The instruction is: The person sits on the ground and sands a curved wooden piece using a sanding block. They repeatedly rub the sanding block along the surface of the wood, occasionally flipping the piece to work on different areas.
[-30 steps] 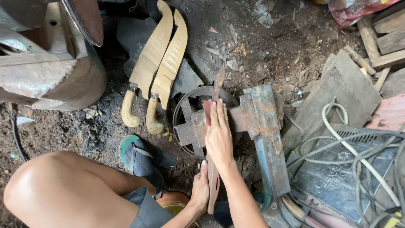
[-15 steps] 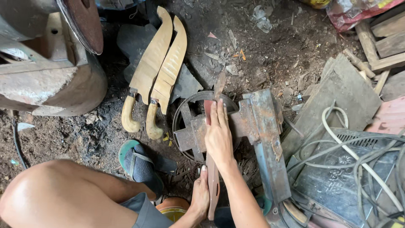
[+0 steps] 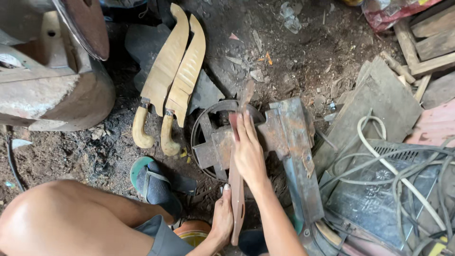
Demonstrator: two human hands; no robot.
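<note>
Both hands work one long, flat blade (image 3: 235, 189) that lies lengthwise over a rusty block (image 3: 222, 147) set inside a metal ring (image 3: 204, 118) on the dirt floor (image 3: 303, 57). Right hand (image 3: 249, 151) lies flat on top, fingers straight and together, pressing the blade onto the block, seemingly to keep it from shifting. Left hand (image 3: 222, 223) closes around the near end of the blade, thumb along its edge, as if to steady and steer it. A rusty steel bar (image 3: 296, 156) sits just right of the block, touching it, possibly as a brace. Two curved knives (image 3: 173, 76) with pale handles rest side by side beyond the ring, out of the way yet near. The person squats low, a foot in a green sandal (image 3: 151, 182) planted just left of the block. Hoses and cables (image 3: 398, 170) coil over a dark case to the right; a big rusty drum (image 3: 52, 85) stands at the left.
</note>
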